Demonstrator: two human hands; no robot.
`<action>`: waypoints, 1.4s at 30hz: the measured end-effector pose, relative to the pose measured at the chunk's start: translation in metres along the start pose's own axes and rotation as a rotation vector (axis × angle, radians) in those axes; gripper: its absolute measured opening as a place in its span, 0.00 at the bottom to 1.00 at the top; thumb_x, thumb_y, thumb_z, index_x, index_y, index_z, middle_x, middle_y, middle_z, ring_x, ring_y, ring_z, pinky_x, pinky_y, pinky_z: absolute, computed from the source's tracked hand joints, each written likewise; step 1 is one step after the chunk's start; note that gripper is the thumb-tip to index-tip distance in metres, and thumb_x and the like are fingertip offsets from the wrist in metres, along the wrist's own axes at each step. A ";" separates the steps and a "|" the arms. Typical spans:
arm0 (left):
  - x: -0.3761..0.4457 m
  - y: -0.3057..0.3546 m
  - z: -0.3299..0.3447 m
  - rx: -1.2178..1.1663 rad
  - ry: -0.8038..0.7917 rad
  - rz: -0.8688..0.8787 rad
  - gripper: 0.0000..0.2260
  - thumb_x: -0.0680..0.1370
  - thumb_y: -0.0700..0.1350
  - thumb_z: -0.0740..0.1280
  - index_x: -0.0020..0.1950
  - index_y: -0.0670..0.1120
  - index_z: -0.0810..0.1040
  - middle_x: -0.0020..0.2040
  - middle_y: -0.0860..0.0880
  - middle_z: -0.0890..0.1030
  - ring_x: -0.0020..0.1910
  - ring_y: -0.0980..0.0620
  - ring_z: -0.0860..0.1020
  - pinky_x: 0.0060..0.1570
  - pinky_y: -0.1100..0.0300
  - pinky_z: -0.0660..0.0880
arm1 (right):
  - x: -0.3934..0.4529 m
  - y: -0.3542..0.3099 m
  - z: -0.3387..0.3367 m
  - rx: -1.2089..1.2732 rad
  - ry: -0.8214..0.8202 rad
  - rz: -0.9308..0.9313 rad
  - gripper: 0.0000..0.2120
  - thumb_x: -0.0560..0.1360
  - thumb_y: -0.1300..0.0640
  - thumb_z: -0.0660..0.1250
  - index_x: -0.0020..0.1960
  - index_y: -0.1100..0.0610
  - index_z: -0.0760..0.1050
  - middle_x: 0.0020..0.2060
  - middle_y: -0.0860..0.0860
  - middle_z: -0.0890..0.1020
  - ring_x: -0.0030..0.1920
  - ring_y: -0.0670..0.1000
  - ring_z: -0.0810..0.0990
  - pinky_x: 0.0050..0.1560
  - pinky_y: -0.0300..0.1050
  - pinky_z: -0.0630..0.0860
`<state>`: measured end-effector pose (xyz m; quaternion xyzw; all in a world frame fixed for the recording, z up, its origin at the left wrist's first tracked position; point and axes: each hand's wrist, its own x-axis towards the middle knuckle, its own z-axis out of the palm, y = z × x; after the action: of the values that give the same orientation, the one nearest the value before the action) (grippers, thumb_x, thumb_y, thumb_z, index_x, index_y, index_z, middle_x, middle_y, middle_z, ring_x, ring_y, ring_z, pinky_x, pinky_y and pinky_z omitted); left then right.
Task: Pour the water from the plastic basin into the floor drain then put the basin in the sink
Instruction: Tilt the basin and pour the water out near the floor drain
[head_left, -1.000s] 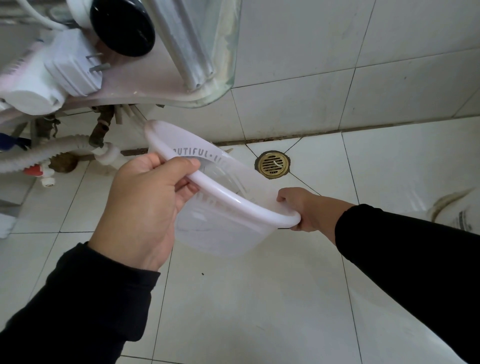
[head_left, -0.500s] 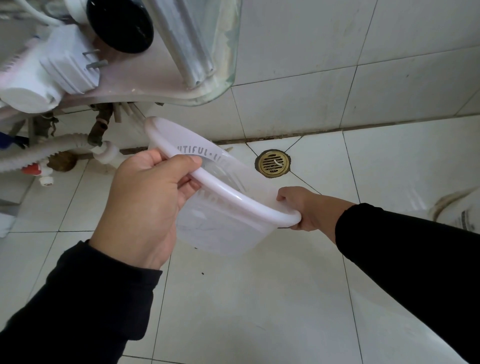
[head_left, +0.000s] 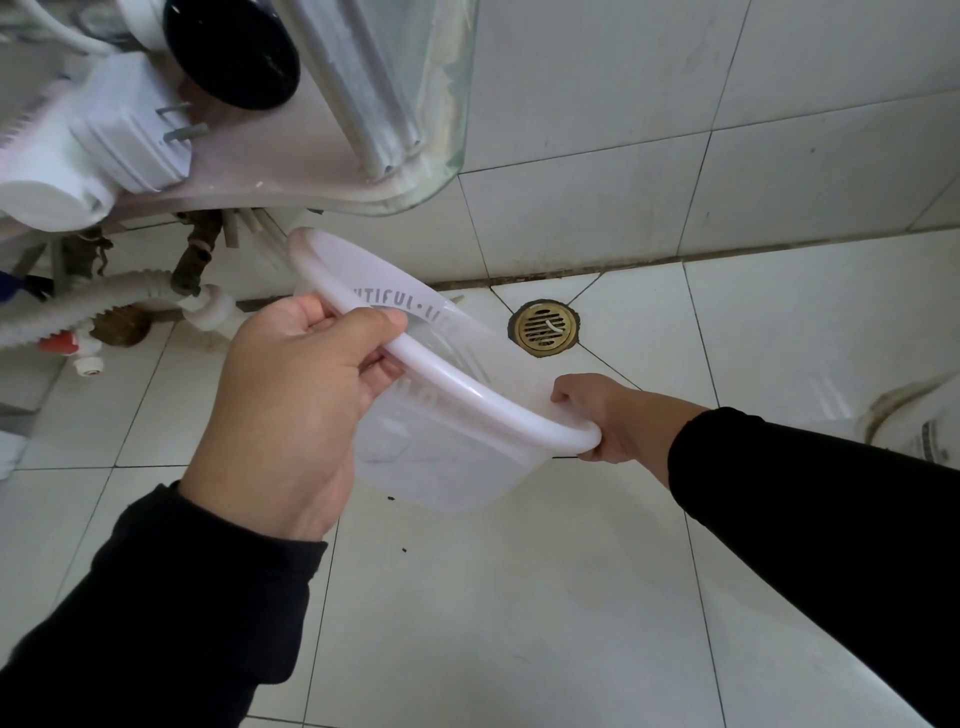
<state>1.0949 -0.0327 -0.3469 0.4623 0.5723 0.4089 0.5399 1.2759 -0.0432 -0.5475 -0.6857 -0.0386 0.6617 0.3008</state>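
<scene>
A translucent white plastic basin (head_left: 441, 457) with printed letters inside its rim hangs tilted above the tiled floor. My left hand (head_left: 291, 415) grips its near-left rim, thumb over the edge. My right hand (head_left: 602, 415) holds the rim on the right side. The round brass floor drain (head_left: 544, 327) lies in the floor just beyond the basin, close to the wall. Water in the basin is hard to make out. The glass edge of the sink (head_left: 447, 171) juts out above at the upper left.
Under the sink sit a corrugated white drain hose (head_left: 78, 306), rusty valves (head_left: 192, 260) and a white plug-like fitting (head_left: 124, 145). A tiled wall (head_left: 727, 130) rises behind the drain. A white shoe (head_left: 914, 426) shows at the right edge.
The basin and both hands have hardly shifted; the basin's far rim has dipped slightly. The view has barely moved.
</scene>
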 end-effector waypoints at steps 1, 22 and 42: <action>0.000 0.000 0.000 0.004 0.001 0.000 0.04 0.77 0.34 0.69 0.47 0.43 0.80 0.40 0.50 0.83 0.34 0.59 0.81 0.41 0.67 0.78 | 0.000 0.000 0.000 0.000 -0.001 0.002 0.02 0.74 0.58 0.61 0.43 0.56 0.71 0.38 0.52 0.78 0.41 0.57 0.77 0.35 0.42 0.67; 0.000 0.002 0.006 0.026 0.002 0.014 0.04 0.77 0.34 0.69 0.49 0.41 0.80 0.45 0.46 0.84 0.39 0.57 0.83 0.44 0.65 0.79 | 0.005 -0.001 0.001 0.040 0.007 0.011 0.02 0.73 0.58 0.62 0.44 0.56 0.71 0.40 0.52 0.78 0.41 0.57 0.76 0.41 0.44 0.70; 0.002 0.003 0.009 0.037 -0.032 0.033 0.05 0.77 0.34 0.69 0.51 0.41 0.80 0.42 0.49 0.83 0.39 0.58 0.84 0.44 0.65 0.79 | 0.011 -0.002 0.000 0.119 -0.016 -0.018 0.05 0.74 0.56 0.63 0.47 0.56 0.74 0.42 0.52 0.81 0.44 0.57 0.80 0.63 0.58 0.76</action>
<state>1.1045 -0.0305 -0.3450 0.4882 0.5632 0.3997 0.5336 1.2776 -0.0366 -0.5559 -0.6608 -0.0078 0.6657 0.3465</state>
